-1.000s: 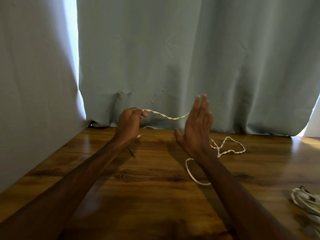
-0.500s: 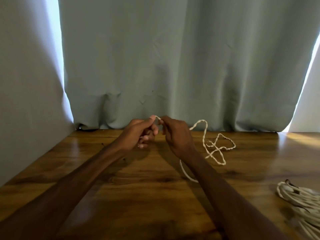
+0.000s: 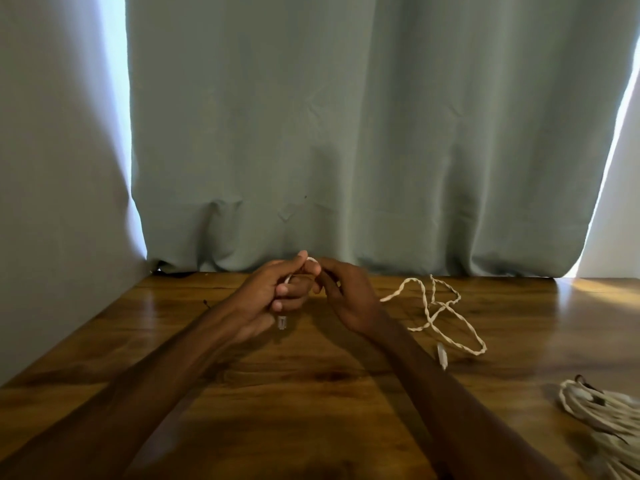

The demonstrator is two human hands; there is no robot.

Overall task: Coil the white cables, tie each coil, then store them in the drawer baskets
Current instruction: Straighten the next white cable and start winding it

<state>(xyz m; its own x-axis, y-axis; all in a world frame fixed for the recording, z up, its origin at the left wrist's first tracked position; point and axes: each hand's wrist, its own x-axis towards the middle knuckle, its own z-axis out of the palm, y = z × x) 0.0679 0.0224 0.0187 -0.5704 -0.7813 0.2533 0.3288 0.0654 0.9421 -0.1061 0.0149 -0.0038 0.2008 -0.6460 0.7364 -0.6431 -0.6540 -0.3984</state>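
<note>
Head view. My left hand point(image 3: 273, 296) and right hand point(image 3: 346, 299) met at frame centre, above the wooden table point(image 3: 311, 393). My left fingers were curled round the white cable point(image 3: 429, 318), its clear plug point(image 3: 282, 322) hanging below the palm. My right fingertips pinched the same cable where the hands touched. Slack lay in twisted loops right of centre. A cable bundle point(image 3: 602, 410) sat at lower right. The curtain point(image 3: 346, 133) hung behind.

No readable text or labels.
</note>
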